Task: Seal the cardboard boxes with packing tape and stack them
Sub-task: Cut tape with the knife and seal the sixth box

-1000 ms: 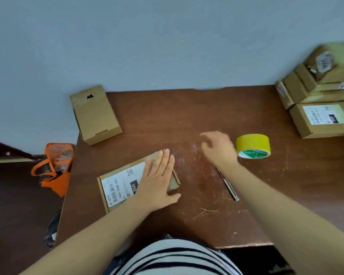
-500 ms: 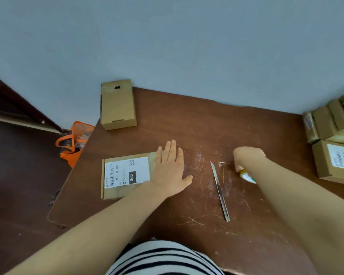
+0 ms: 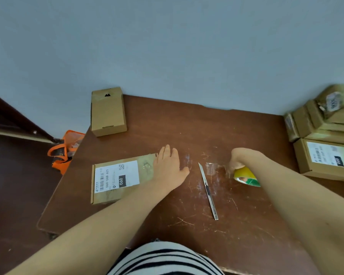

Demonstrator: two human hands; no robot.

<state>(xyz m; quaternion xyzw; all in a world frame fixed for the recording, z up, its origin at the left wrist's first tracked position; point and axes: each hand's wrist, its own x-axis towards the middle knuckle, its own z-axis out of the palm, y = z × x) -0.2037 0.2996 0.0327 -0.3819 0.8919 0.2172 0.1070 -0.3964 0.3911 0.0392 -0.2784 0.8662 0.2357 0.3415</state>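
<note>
A flat cardboard box (image 3: 117, 178) with a white shipping label lies on the brown table (image 3: 187, 124), left of centre. My left hand (image 3: 170, 165) rests flat, fingers together, on the box's right end. My right hand (image 3: 239, 158) is closed around a yellow roll of packing tape (image 3: 245, 176), which is mostly hidden under my wrist. A short clear strip of tape (image 3: 212, 167) stretches left from the roll along the table. A metal utility knife (image 3: 208, 190) lies between my hands.
A plain cardboard box (image 3: 107, 112) stands at the table's far left corner against the wall. Several labelled boxes (image 3: 326, 133) are stacked at the right edge. An orange bag (image 3: 65, 149) sits on the floor to the left.
My right hand went from beside the tape roll to gripping it, and it now holds the roll near the knife. My left hand stayed on the flat box. The camera tilted.
</note>
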